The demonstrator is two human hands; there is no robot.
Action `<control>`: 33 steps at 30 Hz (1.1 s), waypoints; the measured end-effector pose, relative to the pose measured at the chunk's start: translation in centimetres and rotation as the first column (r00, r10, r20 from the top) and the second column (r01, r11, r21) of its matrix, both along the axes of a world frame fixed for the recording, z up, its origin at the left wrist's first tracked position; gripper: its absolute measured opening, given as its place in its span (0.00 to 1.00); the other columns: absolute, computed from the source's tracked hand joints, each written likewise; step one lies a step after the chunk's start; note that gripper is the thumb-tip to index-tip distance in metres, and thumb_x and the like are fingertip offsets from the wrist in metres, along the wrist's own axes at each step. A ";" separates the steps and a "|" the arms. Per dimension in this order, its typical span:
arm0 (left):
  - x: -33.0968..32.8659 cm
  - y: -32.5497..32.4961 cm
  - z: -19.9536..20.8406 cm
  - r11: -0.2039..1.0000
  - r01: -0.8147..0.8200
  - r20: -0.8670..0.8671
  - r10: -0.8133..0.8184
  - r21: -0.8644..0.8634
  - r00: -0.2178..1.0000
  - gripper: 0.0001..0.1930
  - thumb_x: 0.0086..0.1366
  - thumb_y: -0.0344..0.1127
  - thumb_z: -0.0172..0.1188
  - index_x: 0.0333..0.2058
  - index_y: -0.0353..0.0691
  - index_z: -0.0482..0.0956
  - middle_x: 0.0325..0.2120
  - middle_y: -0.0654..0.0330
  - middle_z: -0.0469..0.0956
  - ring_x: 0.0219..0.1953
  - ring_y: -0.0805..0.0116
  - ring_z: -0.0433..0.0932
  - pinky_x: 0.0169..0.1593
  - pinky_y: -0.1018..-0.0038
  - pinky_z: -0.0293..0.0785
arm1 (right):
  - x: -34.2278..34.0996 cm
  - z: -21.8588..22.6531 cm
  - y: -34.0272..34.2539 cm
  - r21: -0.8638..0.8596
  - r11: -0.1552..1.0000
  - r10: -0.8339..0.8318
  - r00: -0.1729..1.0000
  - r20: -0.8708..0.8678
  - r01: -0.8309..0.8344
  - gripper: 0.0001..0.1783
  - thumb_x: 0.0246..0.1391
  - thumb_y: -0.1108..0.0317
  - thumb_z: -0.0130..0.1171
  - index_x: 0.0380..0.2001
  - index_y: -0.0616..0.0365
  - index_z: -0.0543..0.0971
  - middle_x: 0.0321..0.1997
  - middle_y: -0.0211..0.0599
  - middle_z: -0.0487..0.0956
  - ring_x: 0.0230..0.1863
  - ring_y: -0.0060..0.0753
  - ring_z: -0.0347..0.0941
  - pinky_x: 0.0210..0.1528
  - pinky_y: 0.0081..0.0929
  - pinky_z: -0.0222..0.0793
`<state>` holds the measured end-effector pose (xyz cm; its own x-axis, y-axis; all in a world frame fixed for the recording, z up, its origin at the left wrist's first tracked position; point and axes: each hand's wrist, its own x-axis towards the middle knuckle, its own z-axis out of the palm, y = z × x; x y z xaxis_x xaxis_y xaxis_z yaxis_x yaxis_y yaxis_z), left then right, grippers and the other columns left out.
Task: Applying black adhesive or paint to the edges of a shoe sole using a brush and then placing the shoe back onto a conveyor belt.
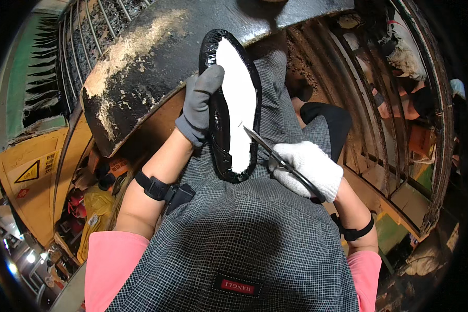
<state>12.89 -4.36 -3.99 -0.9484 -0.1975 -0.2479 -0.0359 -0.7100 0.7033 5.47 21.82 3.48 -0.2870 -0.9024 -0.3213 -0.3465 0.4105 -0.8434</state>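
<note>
My left hand (200, 101), in a grey glove, is closed around the edge of a shoe upper (221, 130), its thumb on the underside. The upper is glossy black, its gathered margin folded around a white insole (237, 88) that faces up. A pair of scissors (262, 143) with dark blades and black handles is in my right hand (304, 166), which wears a white knitted glove and is closed. The blade tips reach the white insole near a small dark mark in its lower half. Whether they touch it I cannot tell.
A worn black worktop (140, 78) with a scuffed, pale edge lies beyond my left hand. Metal bars (91, 34) stand at the far left, above a yellow panel (34, 169). A dark slatted rack (343, 93) fills the right side. My checked apron (234, 229) covers my lap.
</note>
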 end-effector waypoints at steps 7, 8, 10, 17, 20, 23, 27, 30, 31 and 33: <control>-1.5 1.2 0.4 0.972 -0.164 -0.386 0.088 -0.170 0.918 0.13 0.73 0.29 0.52 0.47 0.28 0.82 0.43 0.54 0.86 0.43 0.65 0.87 0.47 0.73 0.83 | 1.6 -3.7 -3.2 -0.282 0.897 -0.412 0.875 -0.252 0.341 0.05 0.52 0.72 0.60 0.32 0.58 0.76 0.24 0.48 0.78 0.25 0.50 0.79 0.32 0.37 0.75; -1.6 0.9 0.2 0.972 -0.158 -0.393 0.079 -0.174 0.916 0.13 0.73 0.29 0.52 0.47 0.28 0.82 0.43 0.54 0.86 0.43 0.65 0.87 0.47 0.73 0.83 | 1.4 -4.3 -3.4 -0.346 0.835 -0.509 0.839 -0.193 0.428 0.06 0.54 0.73 0.61 0.36 0.61 0.77 0.27 0.47 0.79 0.24 0.47 0.79 0.32 0.36 0.75; -1.4 0.5 -0.2 0.846 -0.016 0.089 0.075 -0.533 0.993 0.15 0.73 0.29 0.51 0.52 0.28 0.80 0.48 0.52 0.85 0.49 0.65 0.85 0.54 0.71 0.81 | 0.8 -3.9 -2.9 -0.102 0.668 -0.610 0.621 0.492 0.737 0.09 0.59 0.71 0.61 0.42 0.62 0.78 0.27 0.35 0.78 0.24 0.29 0.75 0.30 0.26 0.72; 3.9 -1.8 1.3 -0.219 -0.315 -0.350 0.143 -0.923 0.926 0.31 0.61 0.25 0.49 0.66 0.26 0.66 0.67 0.41 0.66 0.71 0.46 0.63 0.75 0.58 0.56 | 1.7 -2.2 3.1 -0.188 0.857 -0.505 0.712 -0.488 0.479 0.20 0.51 0.74 0.62 0.50 0.53 0.78 0.35 0.45 0.78 0.36 0.49 0.80 0.41 0.43 0.76; 4.3 -1.4 1.6 -0.287 -0.252 -0.300 0.135 -0.924 0.944 0.36 0.55 0.22 0.45 0.67 0.25 0.65 0.67 0.39 0.65 0.73 0.44 0.61 0.77 0.56 0.52 | 2.8 -2.6 2.6 -0.174 0.898 -0.421 0.675 -0.606 0.404 0.21 0.50 0.71 0.63 0.50 0.54 0.77 0.34 0.42 0.74 0.37 0.47 0.74 0.40 0.40 0.72; 4.7 -1.8 0.1 -0.348 -0.299 -0.354 0.105 -0.888 0.929 0.36 0.55 0.22 0.47 0.67 0.25 0.65 0.68 0.39 0.64 0.74 0.44 0.60 0.77 0.56 0.51 | 3.0 -4.0 1.9 -0.146 0.907 -0.382 0.625 -0.681 0.395 0.20 0.50 0.70 0.64 0.49 0.56 0.77 0.35 0.42 0.73 0.37 0.47 0.74 0.39 0.40 0.71; 4.6 -0.4 0.6 -0.215 -0.292 -0.328 0.155 -0.932 0.932 0.38 0.54 0.23 0.46 0.68 0.26 0.64 0.69 0.38 0.64 0.74 0.43 0.59 0.77 0.56 0.50 | 2.5 -4.4 1.3 -0.164 0.908 -0.384 0.612 -0.691 0.384 0.20 0.49 0.68 0.63 0.48 0.56 0.77 0.34 0.43 0.73 0.36 0.46 0.73 0.38 0.42 0.69; 4.5 0.7 1.4 -0.178 -0.224 -0.254 0.165 -0.958 0.953 0.38 0.54 0.23 0.45 0.68 0.27 0.63 0.69 0.38 0.63 0.74 0.43 0.59 0.77 0.55 0.50 | 2.3 -5.0 1.3 -0.120 0.919 -0.335 0.585 -0.738 0.376 0.20 0.49 0.68 0.63 0.48 0.56 0.77 0.35 0.43 0.73 0.37 0.46 0.73 0.38 0.42 0.68; 4.5 0.8 1.5 -0.167 -0.201 -0.230 0.178 -0.965 0.957 0.39 0.53 0.23 0.44 0.69 0.27 0.63 0.69 0.38 0.63 0.74 0.43 0.59 0.77 0.55 0.50 | 2.2 -5.0 1.3 -0.120 0.917 -0.339 0.585 -0.737 0.380 0.20 0.49 0.68 0.63 0.48 0.56 0.77 0.35 0.43 0.73 0.37 0.46 0.73 0.38 0.42 0.68; 4.7 0.5 1.2 -0.201 -0.229 -0.261 0.152 -0.952 0.953 0.40 0.52 0.23 0.44 0.69 0.27 0.62 0.69 0.38 0.63 0.74 0.43 0.59 0.78 0.55 0.50 | 2.0 -5.0 1.6 -0.130 0.931 -0.319 0.583 -0.747 0.342 0.21 0.49 0.68 0.63 0.48 0.57 0.77 0.35 0.43 0.74 0.37 0.45 0.73 0.38 0.41 0.68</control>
<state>17.58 -3.90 -2.78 -0.8099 -0.3446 0.4747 -0.0110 0.8180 0.5751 7.44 23.45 -1.54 -0.7127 -0.6907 0.1223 -0.6832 0.6440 -0.3442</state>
